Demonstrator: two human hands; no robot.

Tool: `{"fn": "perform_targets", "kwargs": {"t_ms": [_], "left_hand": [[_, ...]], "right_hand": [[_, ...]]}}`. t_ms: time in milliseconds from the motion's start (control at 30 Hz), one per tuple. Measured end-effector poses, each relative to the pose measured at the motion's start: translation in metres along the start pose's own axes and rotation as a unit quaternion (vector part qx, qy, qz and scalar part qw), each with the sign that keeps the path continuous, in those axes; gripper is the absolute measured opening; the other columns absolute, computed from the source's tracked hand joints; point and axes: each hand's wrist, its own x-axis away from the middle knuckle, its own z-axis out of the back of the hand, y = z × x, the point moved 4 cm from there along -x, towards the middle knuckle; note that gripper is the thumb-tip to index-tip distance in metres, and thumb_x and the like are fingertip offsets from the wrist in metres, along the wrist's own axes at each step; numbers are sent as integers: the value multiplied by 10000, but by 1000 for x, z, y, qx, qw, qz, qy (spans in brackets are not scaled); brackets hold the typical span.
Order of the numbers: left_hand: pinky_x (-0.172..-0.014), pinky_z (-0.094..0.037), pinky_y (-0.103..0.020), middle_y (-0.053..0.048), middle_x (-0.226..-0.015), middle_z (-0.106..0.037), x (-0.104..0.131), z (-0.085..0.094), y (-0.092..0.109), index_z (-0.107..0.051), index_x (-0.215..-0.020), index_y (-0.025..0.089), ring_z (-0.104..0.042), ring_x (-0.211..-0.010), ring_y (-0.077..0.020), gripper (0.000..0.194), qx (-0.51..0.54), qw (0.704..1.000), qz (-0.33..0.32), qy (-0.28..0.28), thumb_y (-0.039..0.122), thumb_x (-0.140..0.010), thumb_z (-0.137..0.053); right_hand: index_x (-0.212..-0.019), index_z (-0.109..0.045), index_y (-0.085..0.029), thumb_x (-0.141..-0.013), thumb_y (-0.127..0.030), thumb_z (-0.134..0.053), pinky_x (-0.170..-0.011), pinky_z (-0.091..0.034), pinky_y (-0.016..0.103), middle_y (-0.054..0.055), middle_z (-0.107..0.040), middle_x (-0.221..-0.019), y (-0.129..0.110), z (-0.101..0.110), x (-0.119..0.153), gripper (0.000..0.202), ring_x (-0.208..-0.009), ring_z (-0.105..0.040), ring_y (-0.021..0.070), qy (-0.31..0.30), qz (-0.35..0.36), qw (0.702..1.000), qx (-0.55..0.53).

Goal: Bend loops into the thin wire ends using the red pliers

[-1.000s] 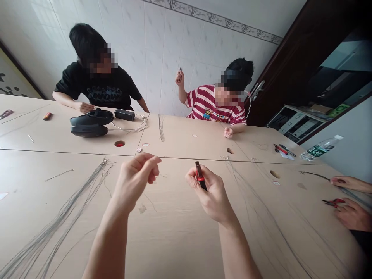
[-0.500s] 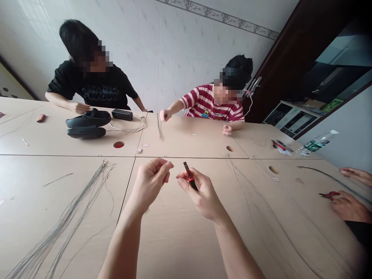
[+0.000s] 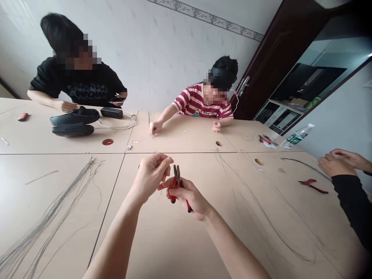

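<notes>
In the head view my right hand (image 3: 193,197) is wrapped round red-and-black pliers (image 3: 177,181). Their jaws point up and stand slightly apart, close beside my left hand (image 3: 154,176). The fingers of that left hand are pinched together, thumb on top; whatever they hold is too small to make out. A thin strand shows faintly below the two hands. To the left, a bundle of thin grey cords (image 3: 69,195) with small metal ends lies across the table (image 3: 162,248). More fine cords (image 3: 252,193) stretch out on the right.
Across the table sit two people; one reaches to small cords. At the right edge, a co-worker's hands (image 3: 340,161) are near other red pliers (image 3: 312,185). A bottle (image 3: 298,136), black headset (image 3: 74,122), black box (image 3: 112,112) and round table holes (image 3: 108,142) are farther back.
My right hand has turned the pliers, and their jaws now show parted, nearer my left hand. The co-worker at right has put down pliers. The person at left now holds a phone. The view has shifted.
</notes>
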Motion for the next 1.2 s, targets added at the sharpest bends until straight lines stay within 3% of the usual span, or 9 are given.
{"fn": "perform_targets", "kwargs": {"t_ms": [167, 367, 567, 767, 833, 900, 1000, 1100, 1200], "left_hand": [[-444, -311, -200, 57, -539, -497, 6, -16, -9, -605, -773, 158, -399, -458, -69, 218, -11, 1000, 0, 3, 358, -857, -590], [-458, -322, -208, 48, -553, -531, 15, -26, -24, -607, -779, 157, -413, -465, -70, 201, -21, 1000, 7, 15, 343, -853, -600], [-459, -328, -209, 48, -550, -534, 15, -21, -44, -618, -787, 153, -409, -458, -67, 198, -23, 999, 16, 26, 337, -852, -588], [-451, -350, -216, 37, -549, -566, 0, -12, -63, -621, -757, 164, -440, -450, -80, 174, -25, 999, 22, 38, 311, -843, -585], [-506, -422, -234, 8, -610, -626, -4, -6, -68, -632, -768, 165, -527, -518, -105, 194, -25, 998, 21, 45, 336, -851, -591], [-691, -517, -278, -46, -784, -712, -5, 2, -70, -666, -808, 166, -643, -722, -152, 235, -24, 999, 13, 33, 384, -863, -598], [-973, -489, -349, -92, -1078, -732, -1, 21, -67, -715, -898, 181, -653, -1045, -220, 306, 6, 1000, 14, -20, 469, -861, -617], [-940, -533, -388, -104, -1044, -746, 9, 50, -58, -723, -879, 183, -671, -1028, -262, 347, 43, 996, 49, -64, 516, -844, -631], [-861, -564, -353, -58, -920, -753, 28, 86, -49, -728, -836, 184, -686, -915, -231, 319, -50, 995, 64, -57, 487, -851, -629]], "right_hand": [[-906, -692, -168, -755, -190, -667, -696, -387, 297, 86, -715, -965, 16, 13, 18, 154, -730, -544, 145, -22, -30, 996, -81], [-888, -692, -161, -753, -228, -731, -676, -381, 283, 53, -693, -878, 41, 30, 33, 156, -698, -562, 130, 11, -47, 992, -113], [-799, -668, -161, -690, -262, -803, -655, -391, 280, 7, -634, -752, 55, 33, 29, 200, -642, -552, 121, 51, -55, 987, -139], [-773, -659, -166, -674, -259, -827, -646, -405, 282, 0, -619, -721, 56, 44, 11, 216, -630, -532, 114, 80, -40, 987, -136], [-765, -656, -166, -675, -260, -831, -635, -405, 275, 0, -620, -722, 56, 51, 4, 218, -633, -529, 112, 92, -30, 986, -138], [-764, -654, -165, -669, -259, -838, -623, -403, 268, 3, -626, -732, 59, 60, 0, 227, -639, -534, 111, 105, -22, 984, -143], [-763, -649, -167, -661, -251, -846, -634, -418, 271, 1, -626, -723, 64, 73, -2, 237, -643, -542, 113, 118, -18, 981, -155], [-760, -642, -172, -662, -249, -841, -658, -444, 290, -6, -608, -708, 67, 81, -1, 235, -651, -547, 121, 115, -16, 978, -172], [-754, -635, -181, -666, -249, -832, -677, -466, 305, -15, -594, -718, 67, 86, -1, 226, -654, -539, 120, 110, -8, 976, -186]]}}
